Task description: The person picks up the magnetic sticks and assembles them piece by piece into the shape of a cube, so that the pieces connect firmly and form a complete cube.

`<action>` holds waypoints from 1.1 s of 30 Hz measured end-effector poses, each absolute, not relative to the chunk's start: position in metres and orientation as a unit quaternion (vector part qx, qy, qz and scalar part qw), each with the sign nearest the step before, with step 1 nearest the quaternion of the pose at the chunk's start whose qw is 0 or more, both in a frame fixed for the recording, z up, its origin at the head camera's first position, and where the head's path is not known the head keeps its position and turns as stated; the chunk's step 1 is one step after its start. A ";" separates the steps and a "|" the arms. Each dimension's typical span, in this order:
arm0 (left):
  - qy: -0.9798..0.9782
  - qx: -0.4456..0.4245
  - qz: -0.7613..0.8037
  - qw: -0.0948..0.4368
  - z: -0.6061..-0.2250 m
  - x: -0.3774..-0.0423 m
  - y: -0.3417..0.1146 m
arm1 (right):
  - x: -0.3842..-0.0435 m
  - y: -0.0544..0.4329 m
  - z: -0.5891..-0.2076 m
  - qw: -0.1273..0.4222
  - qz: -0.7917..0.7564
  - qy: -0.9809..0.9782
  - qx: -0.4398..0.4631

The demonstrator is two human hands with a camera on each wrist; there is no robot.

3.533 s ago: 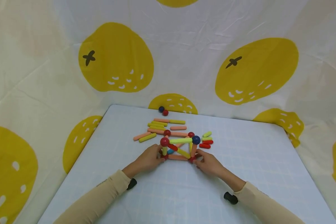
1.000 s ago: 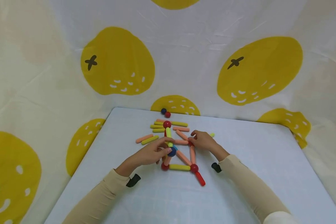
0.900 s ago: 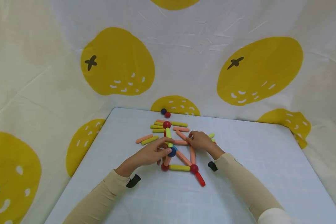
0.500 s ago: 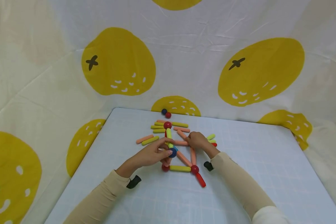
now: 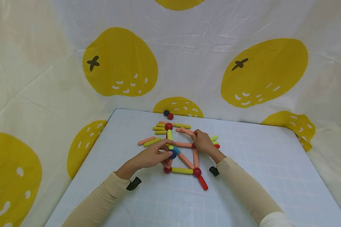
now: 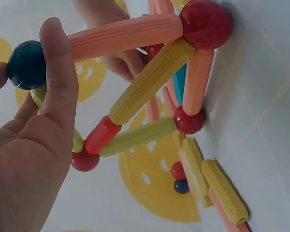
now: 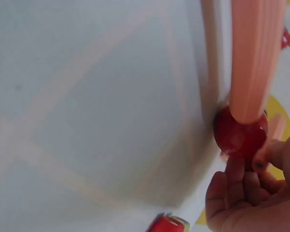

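My left hand (image 5: 150,155) pinches a dark blue ball (image 6: 26,65) between thumb and finger. That ball is the near top corner of a standing frame of sticks and balls, with a lime stick (image 5: 170,138) running back to a red ball (image 5: 169,126). An orange stick (image 6: 128,35) slopes from the blue ball to a lower red ball (image 6: 206,23). My right hand (image 5: 203,142) pinches one end of a loose orange stick (image 5: 186,131), beside the red ball (image 7: 240,133) at the frame's right back corner. In the right wrist view, the stick's end (image 7: 260,162) shows between thumb and fingers.
A red stick (image 5: 203,183) juts from the near right ball (image 5: 197,171). Several yellow sticks (image 5: 160,128) and orange ones lie behind the frame. Short lime sticks (image 5: 214,138) lie right of my right hand. A blue ball (image 5: 166,112) and a red ball (image 5: 170,116) sit at the back edge.
Since the oldest frame, the frame has been turned and spread, and my left hand has moved to the blue ball. My right hand has lately gripped the orange stick and swung it up and back.
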State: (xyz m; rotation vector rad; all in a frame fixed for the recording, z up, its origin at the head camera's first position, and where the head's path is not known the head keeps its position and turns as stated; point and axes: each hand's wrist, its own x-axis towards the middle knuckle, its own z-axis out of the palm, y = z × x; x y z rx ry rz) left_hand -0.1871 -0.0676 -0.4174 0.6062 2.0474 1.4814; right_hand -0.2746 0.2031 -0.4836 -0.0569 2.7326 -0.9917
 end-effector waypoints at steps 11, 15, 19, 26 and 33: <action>0.770 0.227 0.538 0.256 -0.417 -0.185 -0.070 | -0.259 0.225 -0.463 0.132 -0.507 0.851 0.030; 0.773 0.234 0.535 0.246 -0.418 -0.186 -0.069 | -0.246 0.228 -0.457 0.146 -0.547 0.823 0.034; 0.780 0.236 0.527 0.240 -0.419 -0.186 -0.068 | -0.230 0.231 -0.453 0.169 -0.575 0.800 0.023; 0.790 0.236 0.511 0.243 -0.417 -0.185 -0.068 | -0.199 0.233 -0.443 0.180 -0.596 0.783 0.002; 0.798 0.235 0.501 0.238 -0.416 -0.187 -0.067 | -0.175 0.228 -0.438 0.177 -0.584 0.792 -0.034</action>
